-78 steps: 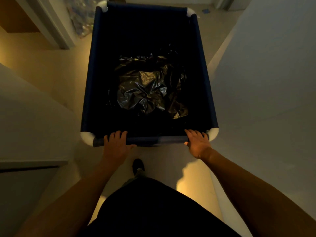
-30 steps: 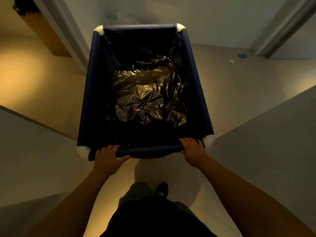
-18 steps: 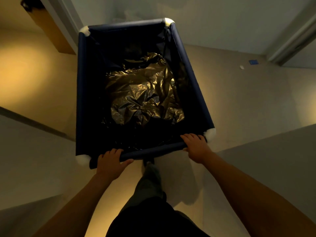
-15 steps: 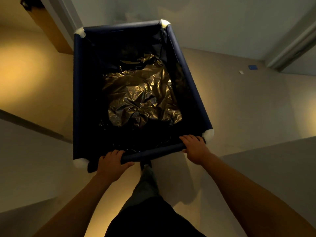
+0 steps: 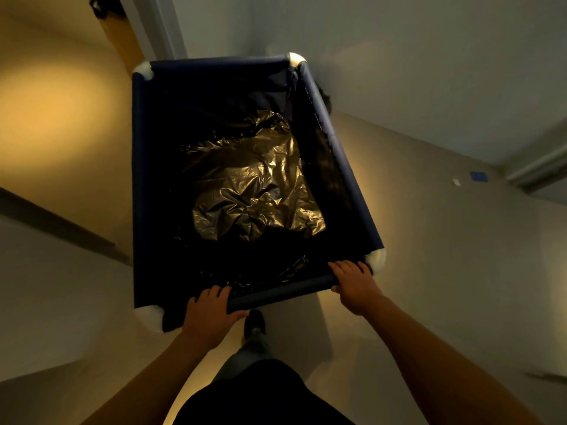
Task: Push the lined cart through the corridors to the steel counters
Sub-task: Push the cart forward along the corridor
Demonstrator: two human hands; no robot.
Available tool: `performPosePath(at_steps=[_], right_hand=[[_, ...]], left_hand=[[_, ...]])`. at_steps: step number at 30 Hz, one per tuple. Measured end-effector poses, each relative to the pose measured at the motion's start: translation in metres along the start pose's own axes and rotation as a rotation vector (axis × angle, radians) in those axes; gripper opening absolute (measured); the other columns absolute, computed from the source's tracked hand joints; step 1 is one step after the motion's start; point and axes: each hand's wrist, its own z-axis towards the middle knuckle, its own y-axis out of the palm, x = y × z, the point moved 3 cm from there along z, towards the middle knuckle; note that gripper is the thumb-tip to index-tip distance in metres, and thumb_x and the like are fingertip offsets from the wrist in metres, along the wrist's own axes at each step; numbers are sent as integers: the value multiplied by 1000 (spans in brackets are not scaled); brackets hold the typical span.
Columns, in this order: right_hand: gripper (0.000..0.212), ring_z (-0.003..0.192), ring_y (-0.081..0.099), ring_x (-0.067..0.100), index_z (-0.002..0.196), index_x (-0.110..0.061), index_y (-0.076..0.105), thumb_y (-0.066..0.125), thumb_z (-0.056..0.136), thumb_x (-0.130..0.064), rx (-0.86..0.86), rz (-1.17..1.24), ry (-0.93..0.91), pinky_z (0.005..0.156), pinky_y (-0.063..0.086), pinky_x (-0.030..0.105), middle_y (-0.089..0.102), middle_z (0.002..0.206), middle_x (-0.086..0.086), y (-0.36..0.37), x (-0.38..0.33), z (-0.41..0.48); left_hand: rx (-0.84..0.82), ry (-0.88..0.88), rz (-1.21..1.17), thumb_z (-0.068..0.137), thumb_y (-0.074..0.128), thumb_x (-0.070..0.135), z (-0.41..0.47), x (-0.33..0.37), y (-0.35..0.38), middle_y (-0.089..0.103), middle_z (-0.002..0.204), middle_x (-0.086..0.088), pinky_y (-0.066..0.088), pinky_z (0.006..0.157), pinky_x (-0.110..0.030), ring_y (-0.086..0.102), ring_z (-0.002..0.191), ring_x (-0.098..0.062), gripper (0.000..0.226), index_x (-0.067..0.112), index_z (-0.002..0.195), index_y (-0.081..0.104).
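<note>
A dark blue fabric cart (image 5: 139,185) with white corner joints stands in front of me, angled toward the left. A crumpled black plastic liner (image 5: 254,191) lies in its bottom. My left hand (image 5: 208,317) is wrapped over the near rail toward its left end. My right hand (image 5: 356,286) grips the same rail close to the near right corner. No steel counters are in view.
A pale wall (image 5: 429,56) rises just beyond the cart's far right corner. A door frame (image 5: 159,29) and a wooden door (image 5: 122,35) stand at the far left. Another wall (image 5: 46,286) runs close on my left. Open floor (image 5: 445,240) stretches right toward a blue floor marker (image 5: 478,176).
The cart has swung leftward, its near rail now slanting up to the right. Both hands have kept their hold on the rail. The wall on the right has dropped out of view.
</note>
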Motion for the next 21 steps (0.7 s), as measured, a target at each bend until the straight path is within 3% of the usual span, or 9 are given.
performPosePath(at_steps=[8,15,21], right_hand=[[65,152,25,21,160,-23,24,51,102,-36,-26,-20,-55,126,8,45,33,162,0,-39,31,58],[64,151,27,21,160,-23,24,49,103,-39,-39,-62,-144,126,10,45,33,162,1,-54,111,157],[61,148,33,22,156,-26,34,54,100,-41,-53,-59,-267,123,16,44,39,158,-1,-53,158,244]], left_hand=[[-39,-82,24,81,27,87,39,28,-19,44,148,-3,35,109,-49,41,137,-27,91,26,149,34],[-59,-207,-53,84,34,84,134,92,-11,42,149,-3,34,110,-52,41,136,-29,87,28,150,31],[-37,-308,-151,79,37,87,197,108,7,56,138,3,35,107,-46,51,126,-24,83,34,142,44]])
